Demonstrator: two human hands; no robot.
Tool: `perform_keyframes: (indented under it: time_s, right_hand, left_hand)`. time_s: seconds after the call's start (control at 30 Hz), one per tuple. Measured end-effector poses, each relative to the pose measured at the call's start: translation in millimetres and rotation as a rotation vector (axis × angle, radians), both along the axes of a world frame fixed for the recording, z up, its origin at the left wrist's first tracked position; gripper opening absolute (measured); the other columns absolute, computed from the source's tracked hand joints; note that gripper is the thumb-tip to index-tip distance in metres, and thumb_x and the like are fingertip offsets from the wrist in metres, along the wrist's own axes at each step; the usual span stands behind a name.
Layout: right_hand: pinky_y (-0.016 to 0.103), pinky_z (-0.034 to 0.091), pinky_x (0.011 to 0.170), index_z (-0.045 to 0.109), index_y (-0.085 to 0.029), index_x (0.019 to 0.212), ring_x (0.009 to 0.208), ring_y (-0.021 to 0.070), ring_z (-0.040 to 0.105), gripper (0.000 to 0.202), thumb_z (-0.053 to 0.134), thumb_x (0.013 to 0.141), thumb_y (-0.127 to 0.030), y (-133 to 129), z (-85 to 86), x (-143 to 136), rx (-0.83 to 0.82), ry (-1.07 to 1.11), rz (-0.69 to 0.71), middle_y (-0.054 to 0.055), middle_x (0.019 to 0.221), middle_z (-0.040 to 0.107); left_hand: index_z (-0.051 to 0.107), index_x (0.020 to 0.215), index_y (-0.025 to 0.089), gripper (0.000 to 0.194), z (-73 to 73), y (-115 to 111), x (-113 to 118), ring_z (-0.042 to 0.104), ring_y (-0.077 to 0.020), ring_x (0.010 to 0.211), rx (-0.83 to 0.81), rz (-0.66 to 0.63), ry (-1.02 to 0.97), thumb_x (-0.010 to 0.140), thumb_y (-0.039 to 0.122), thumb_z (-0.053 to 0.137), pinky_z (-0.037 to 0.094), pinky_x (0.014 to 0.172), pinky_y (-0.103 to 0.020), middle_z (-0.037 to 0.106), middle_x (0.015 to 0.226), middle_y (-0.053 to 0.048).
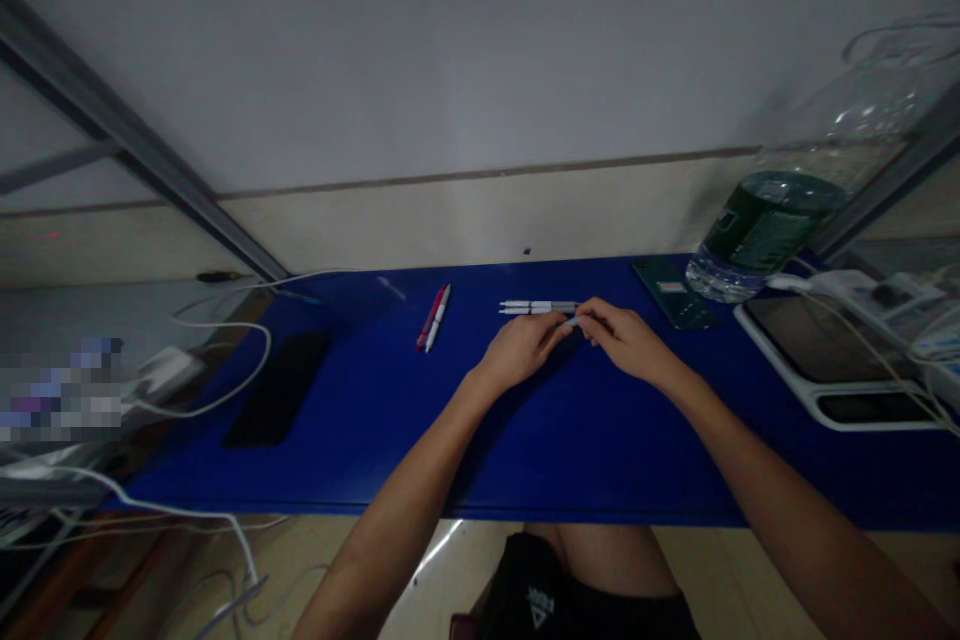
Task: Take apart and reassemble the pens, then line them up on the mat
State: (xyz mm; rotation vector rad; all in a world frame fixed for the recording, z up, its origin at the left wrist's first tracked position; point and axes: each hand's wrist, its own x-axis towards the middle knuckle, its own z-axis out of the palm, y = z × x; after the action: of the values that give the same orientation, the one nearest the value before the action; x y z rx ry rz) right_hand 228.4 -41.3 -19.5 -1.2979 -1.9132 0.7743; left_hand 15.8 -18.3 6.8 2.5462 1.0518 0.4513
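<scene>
The small pale piece (573, 322) is pinched narrowly between the fingertips of your left hand (516, 352) and your right hand (628, 340), one at either side and about equally near, though its own long axis is too small to tell. It sits just on your side of the two white pens (529, 307), which lie crosswise, while the red pen (430, 322) rests well apart to the left.

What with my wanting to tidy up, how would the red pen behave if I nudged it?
The red pen looks slim and straight, so it should stay stiff. Its narrow barrel may roll, though the white pen close alongside could check it on one side. The blue desktop looks smooth, so sliding seems possible too.
</scene>
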Motion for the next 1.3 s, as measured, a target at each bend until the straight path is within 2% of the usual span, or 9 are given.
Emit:
perform_keyframes:
  time_s: [0.2, 0.37, 0.57, 0.63, 0.73, 0.83, 0.93, 1.1, 1.3]
  right_hand:
    - [0.029, 0.034, 0.060, 0.049, -0.023, 0.074, 0.061, 0.0161, 0.053, 0.037, 0.039, 0.102, -0.044, -0.6, -1.4, -1.8, 0.057, -0.091, -0.027, 0.000, 0.066, 0.056]
    - [0.029, 0.029, 0.055, 0.047, -0.022, 0.068, 0.054, 0.0147, 0.045, 0.045, 0.038, 0.101, -0.051, -0.2, -5.5, -0.5, 0.010, -0.079, -0.054, -0.002, 0.057, 0.047]
    - [0.028, 0.030, 0.051, 0.049, -0.022, 0.066, 0.051, 0.0141, 0.042, 0.049, 0.044, 0.097, -0.060, 2.2, -7.9, -0.5, -0.094, 0.114, -0.082, -0.003, 0.053, 0.042]
    - [0.027, 0.033, 0.051, 0.051, -0.022, 0.069, 0.050, 0.0138, 0.042, 0.048, 0.044, 0.097, -0.060, 2.4, -7.0, -1.1, -0.115, 0.193, -0.079, -0.003, 0.054, 0.043]
    - [0.028, 0.039, 0.054, 0.058, -0.022, 0.082, 0.055, 0.0152, 0.050, 0.041, 0.044, 0.098, -0.058, 1.0, -4.9, -2.9, -0.086, 0.219, -0.069, -0.001, 0.064, 0.053]
    - [0.032, 0.047, 0.065, 0.061, -0.025, 0.108, 0.070, 0.0188, 0.062, 0.032, 0.054, 0.095, -0.054, -2.0, -2.5, -6.4, -0.026, 0.169, -0.045, 0.003, 0.083, 0.067]
    - [0.034, 0.049, 0.067, 0.053, -0.027, 0.130, 0.069, 0.0195, 0.064, 0.044, 0.061, 0.093, -0.050, -4.1, 0.7, -8.8, -0.013, 0.176, -0.020, 0.001, 0.081, 0.069]
    - [0.031, 0.043, 0.057, 0.066, -0.025, 0.119, 0.059, 0.0159, 0.055, 0.036, 0.066, 0.090, -0.046, -0.6, 5.7, -0.3, -0.023, 0.336, -0.079, -0.003, 0.065, 0.059]
    - [0.029, 0.043, 0.057, 0.073, -0.023, 0.087, 0.056, 0.0126, 0.052, 0.020, 0.080, 0.079, -0.040, 6.6, 9.9, 9.5, -0.048, 0.861, -0.254, -0.003, 0.059, 0.055]
  left_hand:
    - [0.067, 0.111, 0.018, 0.042, -5.4, -0.3, 0.3, 0.071, -0.0226, 0.098, 0.010, -0.087, 0.020, 0.107, 0.041, 0.032, 0.052, 0.083, -0.032, 0.074, 0.104, -0.009]
    - [0.065, 0.115, 0.020, 0.045, -10.1, -6.9, 7.4, 0.072, -0.0248, 0.098, 0.027, -0.024, 0.120, 0.107, 0.044, 0.028, 0.055, 0.083, -0.035, 0.074, 0.107, -0.011]
    - [0.058, 0.115, 0.019, 0.039, -9.1, -12.5, 9.9, 0.072, -0.0252, 0.090, 0.043, 0.025, 0.114, 0.107, 0.042, 0.029, 0.054, 0.077, -0.036, 0.072, 0.107, -0.012]
    - [0.054, 0.115, 0.018, 0.034, -8.3, -12.0, 10.0, 0.071, -0.0219, 0.082, -0.032, 0.043, -0.017, 0.108, 0.040, 0.029, 0.053, 0.074, -0.033, 0.072, 0.098, -0.010]
    - [0.045, 0.112, 0.018, 0.030, -8.5, -9.6, 12.6, 0.068, -0.0166, 0.071, -0.199, 0.124, -0.407, 0.108, 0.043, 0.028, 0.053, 0.073, -0.030, 0.070, 0.085, -0.006]
    - [0.037, 0.105, 0.022, 0.026, -10.5, -7.2, 18.9, 0.070, -0.0163, 0.083, -0.304, 0.160, -0.832, 0.105, 0.048, 0.036, 0.054, 0.082, -0.033, 0.071, 0.095, -0.008]
    - [0.031, 0.103, 0.025, 0.030, -12.7, -6.8, 26.1, 0.071, -0.0182, 0.095, -0.468, 0.120, -1.096, 0.101, 0.050, 0.046, 0.055, 0.086, -0.035, 0.071, 0.104, -0.009]
    - [0.040, 0.102, 0.022, 0.037, -11.0, -6.3, 27.3, 0.071, -0.0208, 0.096, -0.666, 0.175, -1.214, 0.095, 0.054, 0.058, 0.057, 0.074, -0.031, 0.072, 0.106, -0.009]
    - [0.064, 0.105, 0.010, 0.040, -10.5, 0.8, 16.4, 0.070, -0.0146, 0.067, -0.782, 0.222, -1.093, 0.089, 0.047, 0.069, 0.053, 0.059, -0.023, 0.074, 0.089, -0.010]
